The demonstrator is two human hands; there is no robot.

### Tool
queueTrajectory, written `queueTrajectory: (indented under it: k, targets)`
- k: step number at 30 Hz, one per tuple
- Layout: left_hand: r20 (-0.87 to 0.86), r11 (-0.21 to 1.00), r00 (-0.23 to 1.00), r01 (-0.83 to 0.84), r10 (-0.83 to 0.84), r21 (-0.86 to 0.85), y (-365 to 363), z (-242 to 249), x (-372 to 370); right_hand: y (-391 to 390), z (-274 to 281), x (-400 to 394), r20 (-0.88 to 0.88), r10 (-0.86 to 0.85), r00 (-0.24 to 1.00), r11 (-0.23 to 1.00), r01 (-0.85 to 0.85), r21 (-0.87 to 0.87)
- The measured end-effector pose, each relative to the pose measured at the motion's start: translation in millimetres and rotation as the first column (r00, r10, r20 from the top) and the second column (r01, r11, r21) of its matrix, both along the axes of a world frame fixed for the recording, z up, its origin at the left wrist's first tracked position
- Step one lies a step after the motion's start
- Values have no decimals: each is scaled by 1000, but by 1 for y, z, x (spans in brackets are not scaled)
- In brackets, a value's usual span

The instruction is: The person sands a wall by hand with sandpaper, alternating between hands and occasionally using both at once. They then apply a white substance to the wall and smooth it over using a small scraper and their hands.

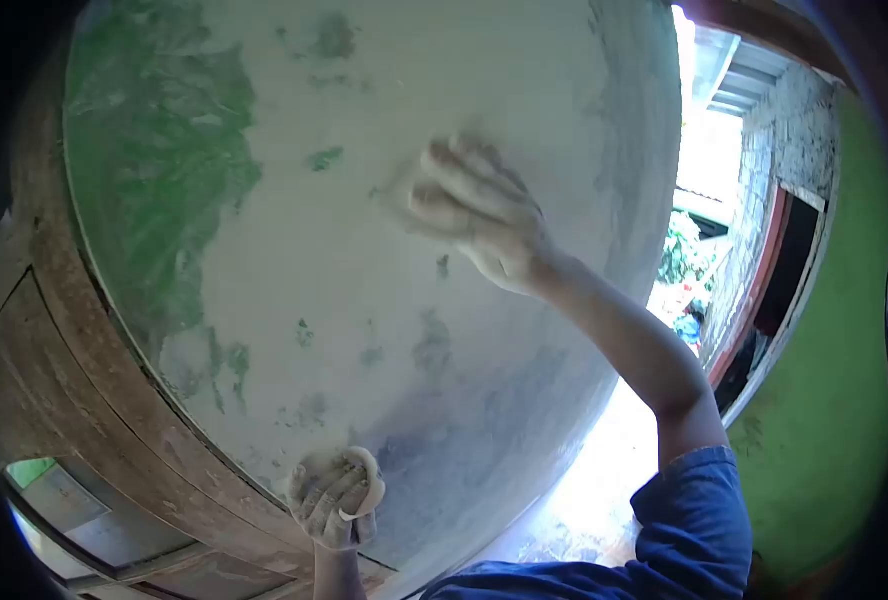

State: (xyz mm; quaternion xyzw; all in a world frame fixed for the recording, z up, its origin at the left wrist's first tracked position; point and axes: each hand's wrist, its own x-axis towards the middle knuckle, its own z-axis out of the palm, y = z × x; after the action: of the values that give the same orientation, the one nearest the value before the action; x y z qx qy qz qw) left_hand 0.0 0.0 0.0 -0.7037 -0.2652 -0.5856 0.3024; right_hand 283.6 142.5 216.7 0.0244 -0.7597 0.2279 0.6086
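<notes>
1. The right hand (484, 212), blurred against the patchy wall (354, 260), might gouge it through uneven pressure; whether it grips anything is unclear.
2. Well apart, the left hand (322, 508) grips a pale curved piece (373, 487); dusty fingers could let it slip.
</notes>
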Motion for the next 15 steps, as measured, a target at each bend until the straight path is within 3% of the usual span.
queueTrajectory:
  k: [1,2,3,4,5,6,7,9,11,13,14,15]
  targets:
    - [-14,1000,1000,-9,9,-7,-1,-1,2,5,4,14,171,-259,951,951,219,219]
    - [-32,1000,999,-16,15,-19,-2,-2,3,10,8,30,266,-523,810,810,374,453]
    - [5,1000,1000,-19,19,-4,-3,4,1,16,39,35,178,-248,952,942,193,275]
    - [-8,999,999,-34,34,-32,-6,7,-1,24,58,48,12,36,999,994,-37,98]
    - [-27,997,999,-48,47,-64,-9,8,-3,19,72,61,-132,-454,881,870,470,149]
    - [-16,997,999,-51,51,-60,-9,7,-2,14,89,72,-281,-804,524,510,851,129]
    - [-10,996,999,-52,52,-71,-9,4,-2,24,102,80,-283,-800,530,511,848,143]
    - [-2,996,999,-53,53,-74,-7,1,-4,45,119,89,-483,-764,428,347,904,251]
    - [-10,996,999,-47,46,-81,-7,-1,-6,22,105,36,-431,-745,509,383,856,348]
    - [-11,995,999,-45,44,-85,-7,-2,-6,-11,67,-20,-184,-351,918,848,395,353]
    - [-15,995,999,-43,42,-92,-6,-3,-7,-8,69,-16,-184,-349,919,848,394,356]
    - [-15,995,999,-45,44,-89,-6,-4,-8,-2,72,-6,-192,-614,766,463,546,698]
